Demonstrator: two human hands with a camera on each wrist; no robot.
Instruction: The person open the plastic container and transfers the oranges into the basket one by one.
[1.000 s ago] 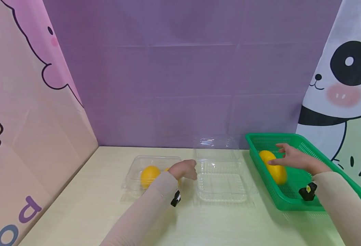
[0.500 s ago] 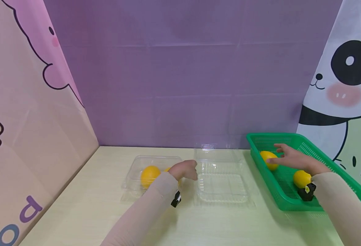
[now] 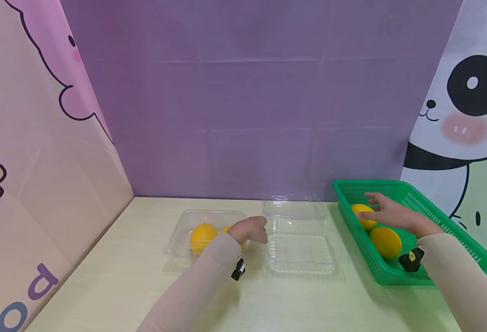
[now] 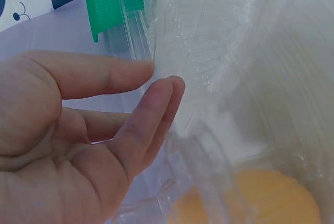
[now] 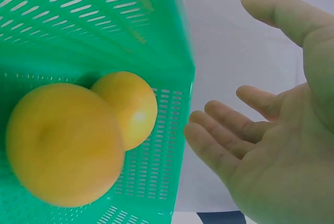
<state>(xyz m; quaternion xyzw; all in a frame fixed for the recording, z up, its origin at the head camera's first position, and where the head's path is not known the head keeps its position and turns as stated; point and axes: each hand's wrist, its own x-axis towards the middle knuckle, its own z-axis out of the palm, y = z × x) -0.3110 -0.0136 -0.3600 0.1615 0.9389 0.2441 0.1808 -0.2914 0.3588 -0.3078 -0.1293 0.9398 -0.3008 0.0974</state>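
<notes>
Two oranges lie in a green basket (image 3: 393, 276) on the right: a far orange (image 3: 363, 216) by its left wall and a nearer orange (image 3: 386, 242). My right hand (image 3: 394, 216) hangs over the basket, its fingertips overlapping the far orange in the head view; the right wrist view shows nothing in its palm (image 5: 292, 151). My left hand (image 3: 249, 229) hovers between two clear plastic boxes. Its loosely bent fingers (image 4: 133, 75) come right by the rim of the opened box (image 3: 299, 251). The closed box (image 3: 181, 230) holds oranges (image 3: 203, 238), partly hidden by my left arm.
Behind the pale tabletop (image 3: 115, 286) rises a purple cloth backdrop (image 3: 235, 115). Cartoon-printed panels flank it, one with a panda (image 3: 476, 87) behind the basket. The opened box's lid (image 3: 293, 208) leans back toward the backdrop.
The nearer orange rolled right, away from the far one, then back left beside it. My right hand shifted slightly left. My left hand has stayed in place.
</notes>
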